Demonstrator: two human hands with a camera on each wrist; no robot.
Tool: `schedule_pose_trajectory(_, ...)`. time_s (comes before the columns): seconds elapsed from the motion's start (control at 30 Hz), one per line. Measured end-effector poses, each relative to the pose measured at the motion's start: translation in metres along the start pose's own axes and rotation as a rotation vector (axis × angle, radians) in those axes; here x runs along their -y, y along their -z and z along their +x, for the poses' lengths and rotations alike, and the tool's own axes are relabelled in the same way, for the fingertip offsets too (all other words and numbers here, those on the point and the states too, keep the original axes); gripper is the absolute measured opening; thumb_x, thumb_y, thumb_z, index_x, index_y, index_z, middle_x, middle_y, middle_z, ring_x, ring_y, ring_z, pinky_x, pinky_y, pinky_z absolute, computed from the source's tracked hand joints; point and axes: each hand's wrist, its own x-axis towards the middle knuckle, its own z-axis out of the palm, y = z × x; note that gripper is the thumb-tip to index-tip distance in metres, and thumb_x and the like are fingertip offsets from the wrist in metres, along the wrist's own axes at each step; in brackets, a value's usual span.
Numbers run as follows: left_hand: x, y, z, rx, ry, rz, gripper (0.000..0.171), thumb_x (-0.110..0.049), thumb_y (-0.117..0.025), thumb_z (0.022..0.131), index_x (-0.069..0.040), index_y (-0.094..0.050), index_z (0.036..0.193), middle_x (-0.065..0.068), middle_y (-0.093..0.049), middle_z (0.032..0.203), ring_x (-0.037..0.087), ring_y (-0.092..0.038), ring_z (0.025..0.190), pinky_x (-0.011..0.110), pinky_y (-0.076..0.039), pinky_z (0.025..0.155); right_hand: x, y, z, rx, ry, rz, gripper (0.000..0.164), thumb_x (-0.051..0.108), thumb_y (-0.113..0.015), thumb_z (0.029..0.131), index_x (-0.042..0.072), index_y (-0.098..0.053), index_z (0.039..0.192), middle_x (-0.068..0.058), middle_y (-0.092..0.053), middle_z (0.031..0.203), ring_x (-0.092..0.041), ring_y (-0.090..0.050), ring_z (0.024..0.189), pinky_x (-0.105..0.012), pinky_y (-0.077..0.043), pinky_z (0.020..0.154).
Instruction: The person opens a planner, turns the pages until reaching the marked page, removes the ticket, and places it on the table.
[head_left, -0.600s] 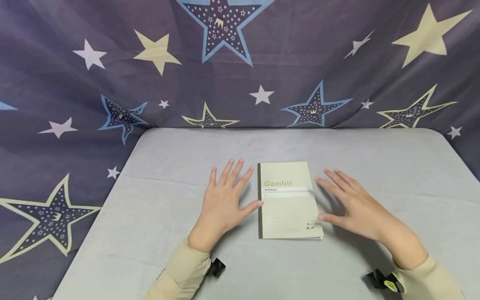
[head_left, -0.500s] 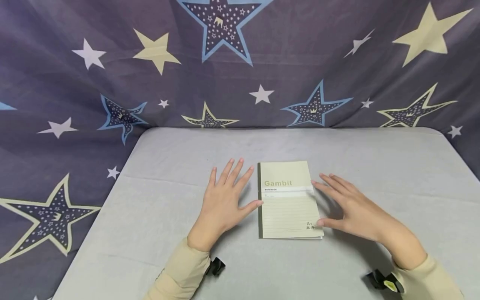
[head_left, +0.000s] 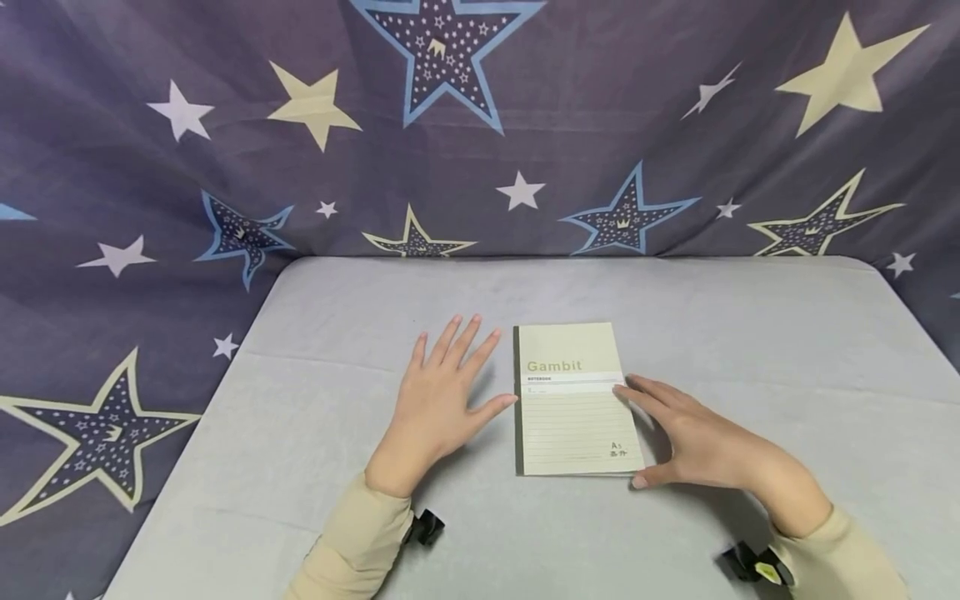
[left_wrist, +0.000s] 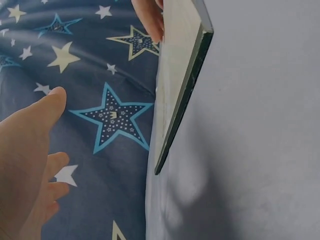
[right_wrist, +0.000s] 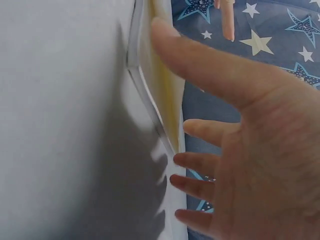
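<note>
A closed notebook (head_left: 573, 429) with a cream cover, a dark spine on its left and the word "Gambit" lies flat on the table. To its left my left hand (head_left: 435, 404) hovers with spread fingers, its thumb tip close by the spine. My right hand (head_left: 705, 437) is at the notebook's right edge, index fingertip overlapping the cover and thumb by the lower right corner. In the right wrist view the right hand (right_wrist: 270, 145) has its fingers apart beside the notebook (right_wrist: 162, 95). The left wrist view shows the left hand (left_wrist: 25, 155) apart from the spine (left_wrist: 185, 95).
A grey cloth covers the table (head_left: 300, 450). Behind it and along the left hangs a dark curtain (head_left: 465, 167) printed with stars. Each sleeve has a black wrist mount, the left one (head_left: 425, 527) and the right one (head_left: 753, 564).
My right hand has come left and down to the notebook's right edge, its thumb now at the lower corner. My left hand has shifted slightly left. The notebook lies much as before.
</note>
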Motion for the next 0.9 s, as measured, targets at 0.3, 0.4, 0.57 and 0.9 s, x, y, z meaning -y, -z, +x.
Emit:
schedule_pose_trajectory(0.3, 0.006, 0.008, -0.003, 0.038, 0.0, -0.077, 0.074, -0.065, -0.048, 0.095, -0.025, -0.034, 0.156, -0.001, -0.019, 0.164, 0.02, -0.008, 0.152, 0.055, -0.011, 0.12, 0.003, 0.006, 0.004, -0.118, 0.065, -0.001, 0.101, 0.037, -0.091, 0.068, -0.001, -0.042, 0.147, -0.023, -0.042, 0.15, -0.041, -0.041, 0.136, -0.058, -0.033, 0.11)
schedule_pose_trajectory(0.4, 0.007, 0.012, -0.003, 0.066, 0.002, -0.133, 0.073, -0.064, -0.046, 0.096, -0.025, -0.033, 0.156, -0.002, -0.018, 0.164, 0.019, -0.008, 0.152, 0.053, -0.011, 0.12, 0.008, 0.01, 0.005, -0.187, 0.087, 0.003, 0.1, 0.034, -0.09, 0.07, 0.0, -0.04, 0.149, -0.021, -0.043, 0.149, -0.04, -0.043, 0.135, -0.058, -0.035, 0.108)
schedule_pose_trajectory(0.57, 0.01, 0.021, -0.009, 0.094, -0.019, -0.227, 0.07, -0.063, -0.042, 0.098, -0.024, -0.033, 0.156, -0.002, -0.02, 0.164, 0.019, -0.012, 0.151, 0.051, -0.014, 0.12, 0.024, 0.01, 0.008, -0.318, 0.092, 0.061, 0.099, 0.03, -0.088, 0.074, 0.011, -0.034, 0.155, -0.017, -0.045, 0.149, -0.04, -0.043, 0.134, -0.061, -0.036, 0.105)
schedule_pose_trajectory(0.9, 0.022, 0.038, -0.036, -0.018, -0.117, -0.366, 0.058, -0.05, -0.054, 0.099, -0.024, -0.044, 0.15, -0.005, -0.038, 0.156, 0.019, -0.033, 0.144, 0.049, -0.028, 0.115, 0.079, -0.018, 0.038, -0.338, 0.156, 0.164, 0.088, 0.037, -0.079, 0.084, 0.011, -0.035, 0.155, -0.009, -0.043, 0.153, -0.031, -0.041, 0.139, -0.051, -0.033, 0.113)
